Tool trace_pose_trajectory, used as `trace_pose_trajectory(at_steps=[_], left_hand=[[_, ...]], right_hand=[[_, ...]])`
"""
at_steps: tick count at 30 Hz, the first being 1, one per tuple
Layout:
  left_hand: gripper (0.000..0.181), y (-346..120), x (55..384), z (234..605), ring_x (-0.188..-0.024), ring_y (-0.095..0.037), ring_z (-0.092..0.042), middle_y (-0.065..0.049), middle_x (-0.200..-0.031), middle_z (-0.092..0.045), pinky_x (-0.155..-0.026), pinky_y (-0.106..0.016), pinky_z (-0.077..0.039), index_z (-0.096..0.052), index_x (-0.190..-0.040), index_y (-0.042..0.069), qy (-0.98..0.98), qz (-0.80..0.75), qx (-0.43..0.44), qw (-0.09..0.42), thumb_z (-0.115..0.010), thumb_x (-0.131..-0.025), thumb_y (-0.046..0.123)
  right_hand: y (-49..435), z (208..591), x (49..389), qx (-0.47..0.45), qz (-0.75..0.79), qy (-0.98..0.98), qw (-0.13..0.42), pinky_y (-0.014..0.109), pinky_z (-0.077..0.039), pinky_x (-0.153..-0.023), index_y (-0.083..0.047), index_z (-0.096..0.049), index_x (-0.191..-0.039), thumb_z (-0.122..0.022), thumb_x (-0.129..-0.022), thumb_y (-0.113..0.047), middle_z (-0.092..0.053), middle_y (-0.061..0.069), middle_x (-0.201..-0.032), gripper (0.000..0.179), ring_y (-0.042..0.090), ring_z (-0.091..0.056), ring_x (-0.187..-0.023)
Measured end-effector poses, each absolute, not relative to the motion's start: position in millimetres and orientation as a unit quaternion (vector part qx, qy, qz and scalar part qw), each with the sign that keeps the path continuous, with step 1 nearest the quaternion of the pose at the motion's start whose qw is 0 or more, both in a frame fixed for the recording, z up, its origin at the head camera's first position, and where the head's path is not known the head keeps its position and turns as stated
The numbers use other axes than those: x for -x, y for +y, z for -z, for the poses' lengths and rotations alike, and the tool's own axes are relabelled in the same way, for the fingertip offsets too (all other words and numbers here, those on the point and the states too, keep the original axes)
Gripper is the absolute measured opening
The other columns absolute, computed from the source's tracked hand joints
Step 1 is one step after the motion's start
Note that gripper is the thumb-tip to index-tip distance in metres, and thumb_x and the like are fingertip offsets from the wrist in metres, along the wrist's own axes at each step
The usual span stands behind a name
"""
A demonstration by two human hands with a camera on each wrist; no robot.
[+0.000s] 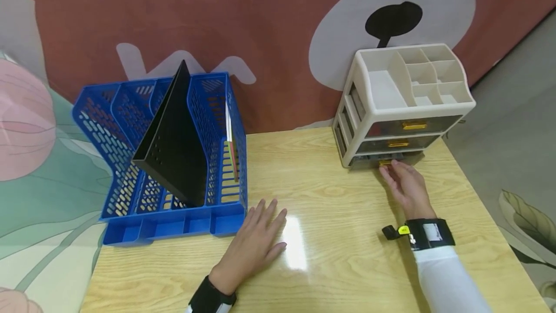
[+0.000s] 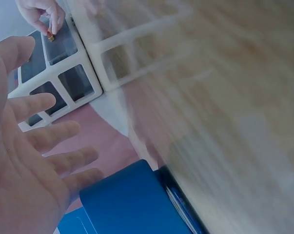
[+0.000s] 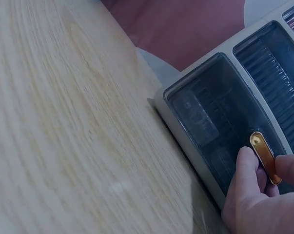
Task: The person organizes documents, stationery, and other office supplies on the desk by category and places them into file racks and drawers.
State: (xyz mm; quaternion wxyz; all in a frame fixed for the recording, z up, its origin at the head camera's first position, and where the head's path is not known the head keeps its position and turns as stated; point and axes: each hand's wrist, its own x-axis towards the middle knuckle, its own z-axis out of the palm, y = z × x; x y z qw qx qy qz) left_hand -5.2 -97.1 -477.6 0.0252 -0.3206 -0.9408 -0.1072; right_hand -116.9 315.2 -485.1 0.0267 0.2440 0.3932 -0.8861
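Observation:
My right hand (image 1: 407, 188) is at the bottom drawer (image 3: 205, 114) of a white desktop organizer (image 1: 362, 129). Thumb and fingers pinch the drawer's gold handle (image 3: 265, 158). In the head view this smoky, see-through drawer looks slightly pulled out; some things inside show dimly. My left hand (image 1: 254, 243) rests on the wooden table (image 1: 312, 187) with its fingers spread, holding nothing. Its fingertips lie just beside the front right corner of a blue file rack (image 1: 173, 219). The two upper drawers, each with a gold handle, are closed.
A black folder (image 1: 180, 144) leans in the blue rack, and a few thin booklets (image 1: 230, 134) stand in its right slot. Open compartments (image 1: 421, 74) top the organizer. Behind the table hangs a patterned cloth (image 1: 278, 37).

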Motion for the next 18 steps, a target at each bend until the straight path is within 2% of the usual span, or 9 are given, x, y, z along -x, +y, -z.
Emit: trace_pose_trajectory(at_steps=[7,14,18], left_hand=[[0.069,-100,4,476,-0.143,-0.042,-0.023,-0.018,-0.159,-0.027,-0.113,-0.06,-0.029,-0.032,-0.153,0.015,-0.943,0.11,0.312,0.015,-0.05,-0.096,0.05],[0.07,-102,5,475,-0.142,-0.043,-0.024,-0.019,-0.158,-0.029,-0.112,-0.06,-0.03,-0.032,-0.152,0.014,-0.944,0.109,0.309,0.022,-0.05,-0.096,0.05],[0.07,-103,6,475,-0.142,-0.043,-0.025,-0.019,-0.158,-0.028,-0.112,-0.06,-0.031,-0.033,-0.152,0.014,-0.945,0.109,0.306,0.021,-0.051,-0.095,0.05]], right_hand=[[316,485,125,-0.237,0.893,0.382,0.029,0.024,-0.047,-0.1,-0.005,-0.049,-0.121,-0.063,-0.092,-0.006,-0.049,0.008,-0.118,0.032,0.018,-0.058,-0.107],[314,488,131,-0.221,0.899,0.378,0.018,0.025,-0.048,-0.098,-0.001,-0.057,-0.112,-0.06,-0.094,-0.005,-0.054,0.011,-0.109,0.018,0.019,-0.063,-0.1],[314,490,132,-0.21,0.897,0.388,0.021,0.025,-0.048,-0.097,0.0,-0.057,-0.111,-0.06,-0.094,-0.006,-0.056,0.012,-0.106,0.018,0.02,-0.065,-0.097]])
